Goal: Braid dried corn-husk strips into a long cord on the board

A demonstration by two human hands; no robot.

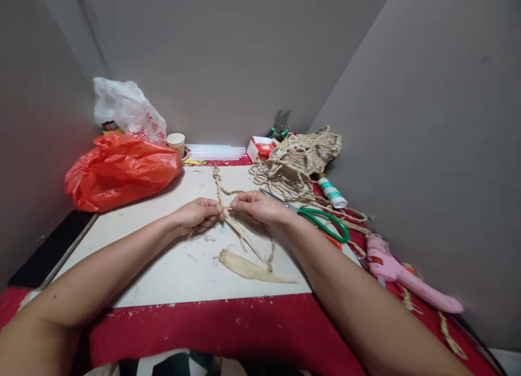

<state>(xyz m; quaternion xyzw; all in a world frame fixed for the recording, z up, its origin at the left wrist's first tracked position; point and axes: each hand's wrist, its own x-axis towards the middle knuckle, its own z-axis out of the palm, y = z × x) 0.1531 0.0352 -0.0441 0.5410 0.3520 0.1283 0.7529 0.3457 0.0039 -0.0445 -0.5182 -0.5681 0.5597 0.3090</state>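
Over the middle of the white board, my left hand pinches a braid of pale dried husk strips. The braided part runs away from me toward the back of the board. My right hand is closed on a strand at the right side of the same braid. Loose strips fan out below my fingers toward me. A flat, wide piece of dried husk lies nearer to me. A thin twisted cord passes by my right hand.
Green-handled scissors lie beside my right forearm. A heap of twisted cord sits behind them, a pink glue gun at right. Left are a red plastic bag and black phone-like slab. A paper cup stands behind.
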